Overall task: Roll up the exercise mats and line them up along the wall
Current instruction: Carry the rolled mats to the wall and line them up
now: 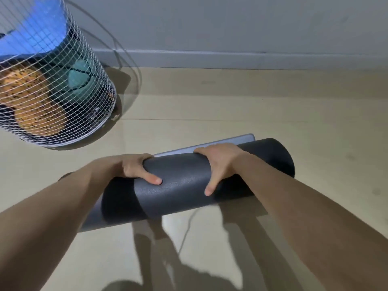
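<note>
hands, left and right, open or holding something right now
Left hand: grips the rolled dark mat, fingers curled over its top, thumb on the near side.
Right hand: grips the rolled dark mat too, further along.

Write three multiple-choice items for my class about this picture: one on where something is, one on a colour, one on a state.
1. Where is the wire basket?
A. Left of the mat
B. Right of the mat
C. On the mat
2. What colour is the mat's outer face?
A. Orange
B. White
C. Dark grey
3. What state is the mat in?
A. Spread flat
B. Rolled, gripped by both hands
C. Rolled, gripped by one hand
Answers: 1 A, it stands at the picture's left; 2 C, the roll shows dark grey; 3 B, the left hand and right hand each wrap it.
</note>
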